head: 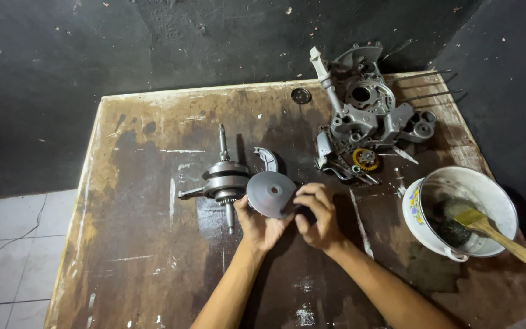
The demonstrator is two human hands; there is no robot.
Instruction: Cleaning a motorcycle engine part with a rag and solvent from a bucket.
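Note:
A round grey metal pulley disc (270,193) is held tilted over the middle of a stained wooden table (153,244). My left hand (259,225) cups it from below. My right hand (318,216) grips its right edge with curled fingers. Just left of the disc lies a crankshaft (225,180) with its connecting rod pointing left. A small curved metal piece (267,158) rests behind the disc.
An engine crankcase half (366,109) with a yellow gear (366,159) sits at the back right. A white bowl (488,192) holding dark liquid and a wooden-handled brush (497,234) stands at the right. A small ring (301,95) lies near the far edge. Dark walls surround the table.

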